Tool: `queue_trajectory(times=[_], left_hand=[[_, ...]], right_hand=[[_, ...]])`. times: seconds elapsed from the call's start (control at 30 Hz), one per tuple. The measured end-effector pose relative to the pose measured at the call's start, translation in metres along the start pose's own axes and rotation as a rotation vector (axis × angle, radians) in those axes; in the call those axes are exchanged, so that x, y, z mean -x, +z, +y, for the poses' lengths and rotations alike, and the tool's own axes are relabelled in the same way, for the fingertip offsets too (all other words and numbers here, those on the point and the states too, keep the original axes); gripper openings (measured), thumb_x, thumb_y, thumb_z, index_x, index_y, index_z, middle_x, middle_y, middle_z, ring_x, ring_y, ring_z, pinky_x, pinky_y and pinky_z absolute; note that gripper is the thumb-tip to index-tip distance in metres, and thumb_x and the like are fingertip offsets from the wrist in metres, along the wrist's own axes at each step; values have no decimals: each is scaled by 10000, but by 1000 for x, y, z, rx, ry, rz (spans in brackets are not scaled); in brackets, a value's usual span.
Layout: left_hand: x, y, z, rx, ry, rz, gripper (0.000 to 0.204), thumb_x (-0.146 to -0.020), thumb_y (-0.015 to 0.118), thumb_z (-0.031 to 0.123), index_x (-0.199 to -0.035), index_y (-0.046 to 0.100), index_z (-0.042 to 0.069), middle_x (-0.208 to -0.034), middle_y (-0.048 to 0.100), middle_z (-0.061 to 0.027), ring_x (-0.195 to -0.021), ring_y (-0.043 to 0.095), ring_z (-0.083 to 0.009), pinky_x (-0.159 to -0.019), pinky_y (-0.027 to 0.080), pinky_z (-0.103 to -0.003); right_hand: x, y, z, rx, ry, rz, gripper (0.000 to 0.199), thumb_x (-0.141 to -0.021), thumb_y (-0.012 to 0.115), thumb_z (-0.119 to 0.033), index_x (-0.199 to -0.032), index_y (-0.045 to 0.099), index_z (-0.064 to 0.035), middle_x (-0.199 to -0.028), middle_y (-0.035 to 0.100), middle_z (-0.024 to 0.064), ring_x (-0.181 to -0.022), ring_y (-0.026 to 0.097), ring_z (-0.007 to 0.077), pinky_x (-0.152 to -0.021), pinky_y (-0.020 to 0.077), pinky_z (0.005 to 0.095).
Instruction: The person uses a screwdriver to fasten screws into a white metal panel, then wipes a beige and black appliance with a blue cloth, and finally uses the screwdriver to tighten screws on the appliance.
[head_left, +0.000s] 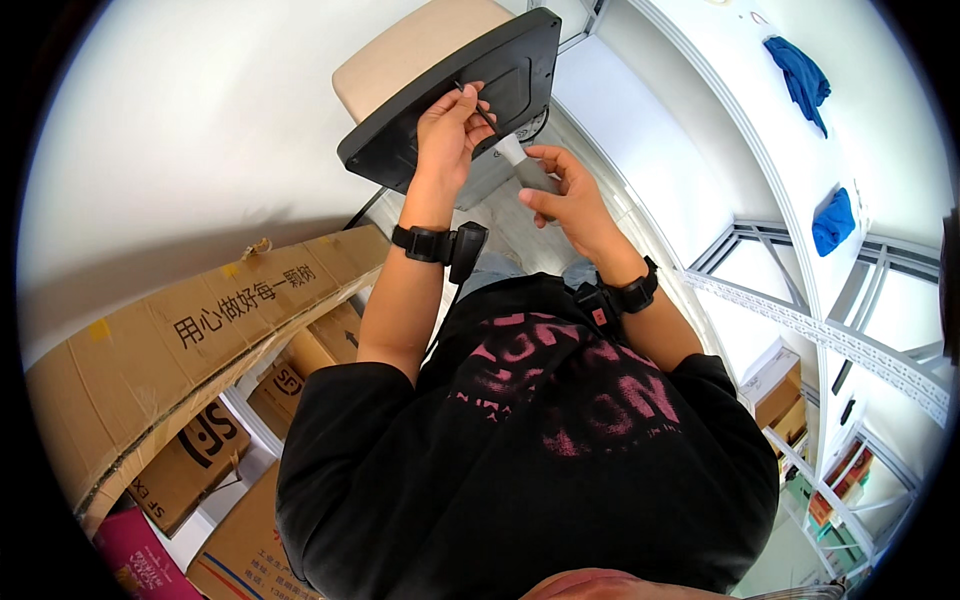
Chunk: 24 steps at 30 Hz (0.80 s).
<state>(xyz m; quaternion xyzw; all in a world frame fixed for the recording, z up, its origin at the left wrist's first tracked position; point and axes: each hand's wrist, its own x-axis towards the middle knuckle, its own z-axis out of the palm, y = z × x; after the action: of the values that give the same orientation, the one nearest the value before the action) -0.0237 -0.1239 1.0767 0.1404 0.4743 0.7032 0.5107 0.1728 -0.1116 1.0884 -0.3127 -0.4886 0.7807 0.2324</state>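
Note:
A beige padded chair seat (400, 45) is tipped up in front of me, its black plastic underside plate (520, 50) facing me. My left hand (450, 130) is up against that plate, pinching a thin black hex key (478, 108) between the fingertips. My right hand (565, 195) is lower and to the right, wrapped around a grey metal cylinder (522, 162) that comes down from the underside. Both wrists carry black bands with small devices.
A long flattened cardboard box (190, 340) leans at my left, over several smaller boxes (190, 450). A white wall is behind. White metal shelving (820, 330) runs along the right, with blue cloths (800, 75) on the white surface above it.

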Motion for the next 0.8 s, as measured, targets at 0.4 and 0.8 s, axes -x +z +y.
queue_trajectory(times=[0.4,0.8], left_hand=[[1,1,1,89,6,-14,272,-983,463,155,-1177,558,-10,-871,646,-93,-750,641,-182,-700,557,-310],[-1,1,1,112,13,-53,287,-977,461,140,-1205,535,-17,-895,651,-116,-791,656,-207,-726,556,-314]], right_hand=[[2,-5,-8,-172,111,-86,428,-886,569,-88,-1298,457,-63,-1051,556,94,-796,593,158,-565,480,260],[5,-7,-13,-197,96,-72,415,-893,566,-91,-1293,462,-58,-1039,530,80,-768,571,134,-564,469,245]])
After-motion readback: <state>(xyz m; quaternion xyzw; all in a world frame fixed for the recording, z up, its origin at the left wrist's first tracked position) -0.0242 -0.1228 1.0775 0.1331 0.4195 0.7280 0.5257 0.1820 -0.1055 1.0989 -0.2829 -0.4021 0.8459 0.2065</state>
